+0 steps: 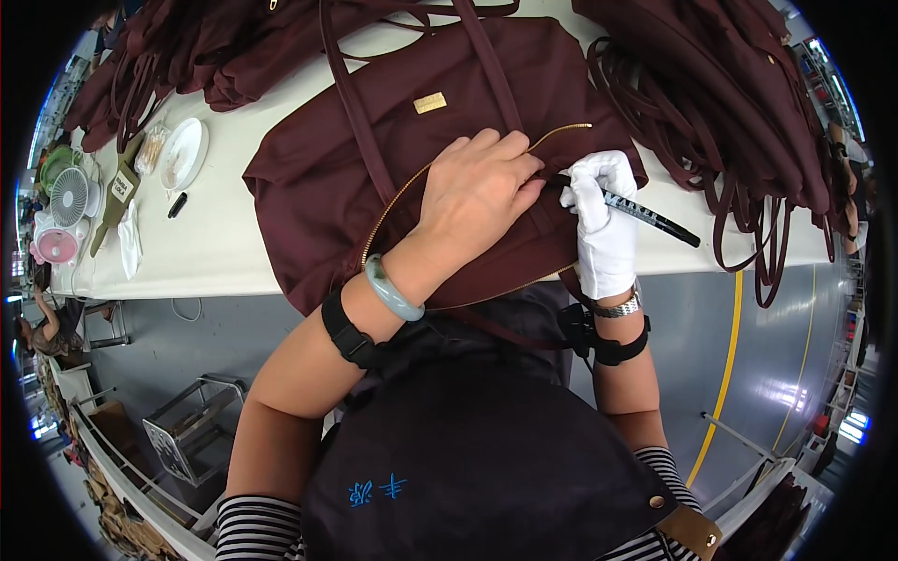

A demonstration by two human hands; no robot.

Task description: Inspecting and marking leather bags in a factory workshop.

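Observation:
A burgundy fabric bag (309, 182) lies before me, its gold-toothed zipper (393, 207) spread apart and a small gold plate (430, 103) on its side. My left hand (477, 189), bare, pinches the bag's fabric near the zipper's upper end between thumb and fingers. Just right of it, my right hand (605, 210) wears a white glove and holds a black marker pen (652, 220). The pen slants, its capped-looking end pointing down to the right. Its other end points at the fabric by my left fingertips, where the tip is hard to make out.
More burgundy bags (708, 91) with dangling straps are piled at the right, others (245, 56) at the upper left. On the white table (231, 238) at left are a white plate (184, 154), a black cap (177, 205) and small fans (70, 196). A metal stool (193, 428) stands below.

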